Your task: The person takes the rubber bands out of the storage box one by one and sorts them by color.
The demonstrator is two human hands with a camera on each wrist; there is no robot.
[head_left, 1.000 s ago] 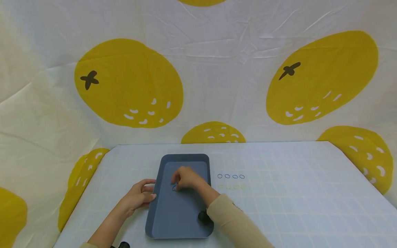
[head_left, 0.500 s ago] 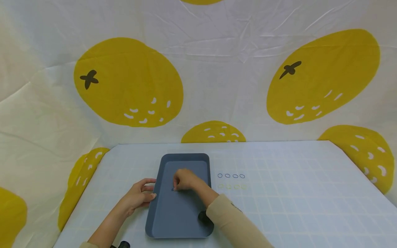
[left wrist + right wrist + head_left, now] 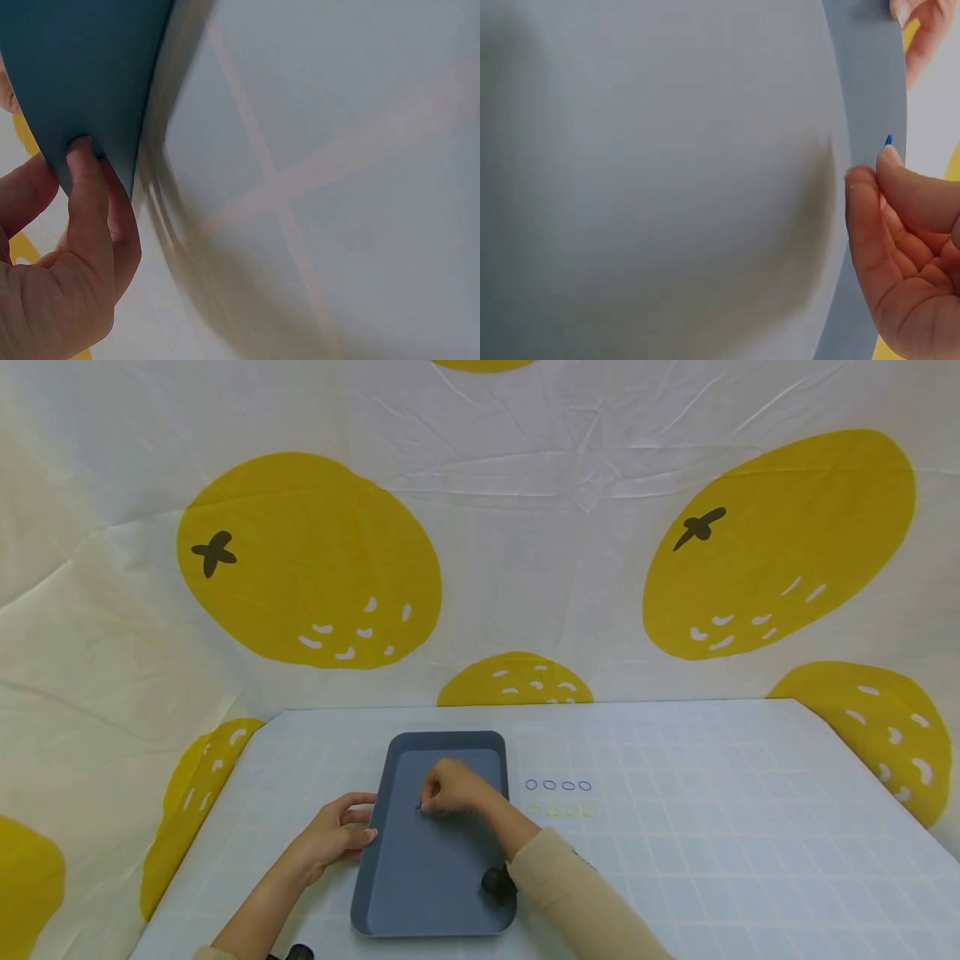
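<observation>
A grey-blue rectangular tray (image 3: 427, 877) lies on the table. My left hand (image 3: 333, 835) grips its left wall, with thumb and fingers on either side of the edge in the left wrist view. Over the tray's middle, my right hand (image 3: 453, 787) pinches a thin blue rubber band between thumb and forefinger. Only a small end of this blue rubber band (image 3: 889, 140) shows above the thumb tip in the right wrist view; the fingers hide the remainder. Whether the band touches the tray floor I cannot tell.
Right of the tray, several blue loops (image 3: 550, 785) lie in a row, with a row of yellow loops (image 3: 572, 812) just nearer. A black round wrist device (image 3: 495, 882) hangs under the right sleeve, over the tray. A fruit-print cloth (image 3: 540, 568) stands behind the table.
My right hand has closed its fingers on the blue loop and shifted slightly within the tray. Less of the loop shows now. My left hand has stayed at the tray's edge.
</observation>
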